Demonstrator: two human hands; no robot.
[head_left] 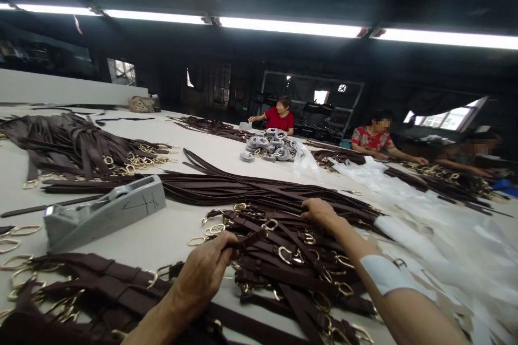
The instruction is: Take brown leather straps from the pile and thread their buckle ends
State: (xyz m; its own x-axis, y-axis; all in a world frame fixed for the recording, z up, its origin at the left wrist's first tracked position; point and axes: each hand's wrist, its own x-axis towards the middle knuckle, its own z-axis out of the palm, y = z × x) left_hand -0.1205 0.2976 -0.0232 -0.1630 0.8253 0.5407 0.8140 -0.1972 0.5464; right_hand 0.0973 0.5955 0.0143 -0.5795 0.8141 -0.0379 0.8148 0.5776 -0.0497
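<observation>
A heap of dark brown straps with brass buckles (291, 259) lies on the white table (170, 232) in front of me. My left hand (202, 275) is closed, pinching the end of one brown strap (251, 238) at the near edge of the heap. My right hand (321, 211) rests on the far side of the heap, fingers curled over the straps; what it grips is hidden. A pale band (384, 274) wraps my right forearm.
A grey tape dispenser (103, 213) sits to the left. Long straps (226, 186) lie across the middle, more strap piles (68, 143) at far left. Tape rolls (269, 146) are stacked further back. Clear plastic bags (429, 226) spread on the right. Three people sit at the far side.
</observation>
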